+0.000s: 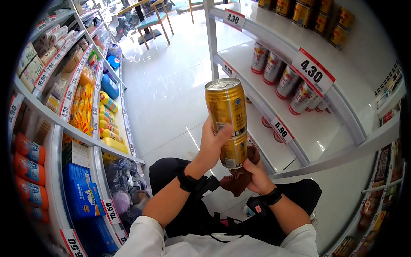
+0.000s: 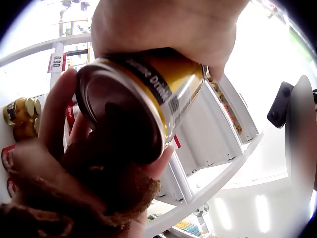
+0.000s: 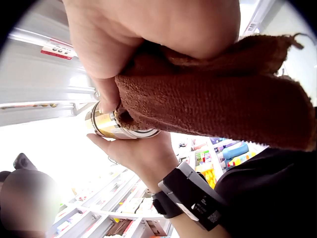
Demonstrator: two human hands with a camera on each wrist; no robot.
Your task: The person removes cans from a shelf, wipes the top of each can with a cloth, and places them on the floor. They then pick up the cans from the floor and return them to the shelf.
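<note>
Two gold drink cans, an upper can (image 1: 227, 105) and a lower can (image 1: 234, 150), stand end to end in front of the body. My left hand (image 1: 209, 144) grips them from the left, thumb across the front near where they meet. On the other side my right hand (image 1: 258, 176) holds a brown cloth (image 1: 236, 183) against the lower can. Part of that cloth hangs below the can. From the left wrist, a can's round bottom (image 2: 119, 111) shows with the cloth over part of it. In the right wrist view the folded cloth (image 3: 213, 101) covers much of the can (image 3: 103, 123).
White shelves (image 1: 257, 85) on the right carry silver-and-red cans (image 1: 287, 82) and, higher up, more gold cans (image 1: 304, 15). Packed shelves (image 1: 64, 124) with price tags line the left. A tiled floor (image 1: 167, 94) runs between them, with a chair (image 1: 154, 21) far off.
</note>
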